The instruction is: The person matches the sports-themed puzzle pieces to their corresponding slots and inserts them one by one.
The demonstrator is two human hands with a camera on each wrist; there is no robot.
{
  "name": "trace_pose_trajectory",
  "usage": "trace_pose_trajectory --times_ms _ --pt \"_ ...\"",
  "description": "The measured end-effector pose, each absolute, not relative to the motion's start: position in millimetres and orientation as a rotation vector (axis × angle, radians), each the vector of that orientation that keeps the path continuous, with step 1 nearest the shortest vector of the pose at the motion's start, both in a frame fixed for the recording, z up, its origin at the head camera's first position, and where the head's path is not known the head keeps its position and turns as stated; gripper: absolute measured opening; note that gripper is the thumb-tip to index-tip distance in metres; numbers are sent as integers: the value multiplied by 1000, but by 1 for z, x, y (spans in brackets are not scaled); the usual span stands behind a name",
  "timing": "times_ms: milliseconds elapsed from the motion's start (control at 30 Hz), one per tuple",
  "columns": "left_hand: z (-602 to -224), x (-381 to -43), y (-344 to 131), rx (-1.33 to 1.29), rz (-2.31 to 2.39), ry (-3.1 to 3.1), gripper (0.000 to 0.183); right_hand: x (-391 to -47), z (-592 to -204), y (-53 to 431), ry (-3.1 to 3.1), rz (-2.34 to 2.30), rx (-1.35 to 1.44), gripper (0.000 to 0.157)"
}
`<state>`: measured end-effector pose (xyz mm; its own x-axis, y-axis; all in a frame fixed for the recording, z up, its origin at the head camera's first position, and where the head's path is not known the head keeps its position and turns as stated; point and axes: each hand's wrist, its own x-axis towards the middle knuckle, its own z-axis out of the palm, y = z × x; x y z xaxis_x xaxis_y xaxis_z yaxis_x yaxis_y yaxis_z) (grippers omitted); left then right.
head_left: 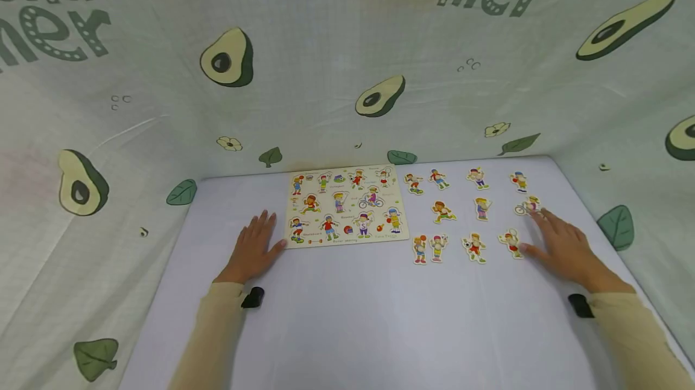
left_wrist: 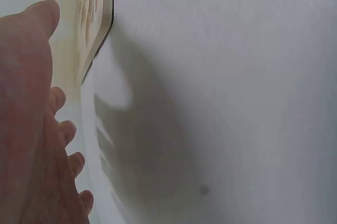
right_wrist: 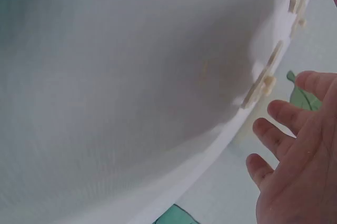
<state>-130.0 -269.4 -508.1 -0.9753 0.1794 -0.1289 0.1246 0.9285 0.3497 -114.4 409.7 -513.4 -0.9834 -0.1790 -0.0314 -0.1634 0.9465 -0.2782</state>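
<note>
My left hand (head_left: 251, 250), fingers straight and thumb spread, hovers beside the left edge of a wooden peg puzzle board (head_left: 324, 201) printed with sports figures. In the left wrist view the palm casts a shadow, and the board's edge (left_wrist: 108, 21) is beyond the thumb. At the right, my right hand (head_left: 561, 249) spreads its fingers near a cyclist piece (head_left: 529, 204) and a tennis-player piece (head_left: 511, 242). Whether it touches either is unclear from the head view. The right wrist view shows loosely extended fingers and a knobbed wooden piece (right_wrist: 259, 84) on the table.
Several more figure pieces lie in loose rows right of the board, including a runner (head_left: 443, 211), a golfer (head_left: 481, 209) and a footballer (head_left: 474, 248). The white table (head_left: 347, 317) meets an avocado-print cloth (head_left: 309, 130) behind and at both sides.
</note>
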Motion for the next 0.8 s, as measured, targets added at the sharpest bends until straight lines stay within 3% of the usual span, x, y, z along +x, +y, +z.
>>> trace_pose_trajectory --times_ms 467,800 --pt "-515 -131 -253 320 575 2934 72 -105 -511 388 3073 -425 -417 87" --pt "-519 -133 -246 318 528 2940 67 -101 -504 378 3085 -404 -504 70"
